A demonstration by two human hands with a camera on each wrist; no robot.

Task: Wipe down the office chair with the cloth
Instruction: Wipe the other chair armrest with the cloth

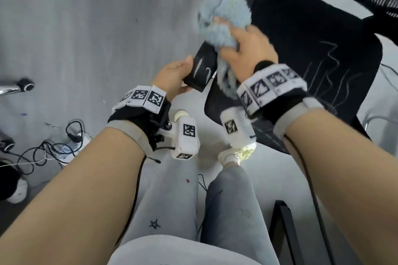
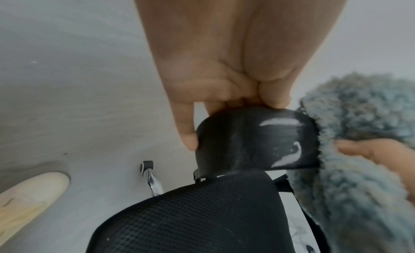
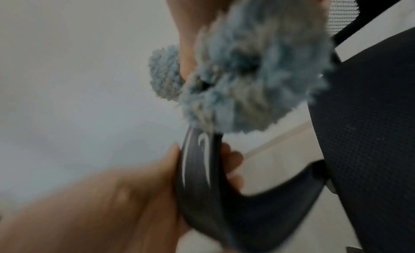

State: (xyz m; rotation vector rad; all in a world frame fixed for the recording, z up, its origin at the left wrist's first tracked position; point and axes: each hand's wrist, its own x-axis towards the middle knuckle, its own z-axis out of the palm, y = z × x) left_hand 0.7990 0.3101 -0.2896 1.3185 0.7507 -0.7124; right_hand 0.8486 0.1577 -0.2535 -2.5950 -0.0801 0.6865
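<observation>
A black office chair stands in front of me with its mesh seat (image 1: pixel 312 45) at the right. My left hand (image 1: pixel 174 75) grips the front end of the black armrest (image 1: pixel 201 69), thumb on one side and fingers underneath. White smears mark the armrest top (image 2: pixel 280 141). My right hand (image 1: pixel 247 49) holds a fluffy blue cloth (image 1: pixel 224 17) bunched against the armrest just beyond the left hand. In the right wrist view the cloth (image 3: pixel 247 75) sits on the armrest (image 3: pixel 197 168), blurred. White scribbles show on the seat near my right wrist.
The grey floor (image 1: pixel 86 28) lies to the left, with tangled cables and a power strip (image 1: pixel 64 146) at the lower left. A chrome chair leg with a caster (image 1: pixel 25 85) reaches in from the left. My legs and shoes are below the chair.
</observation>
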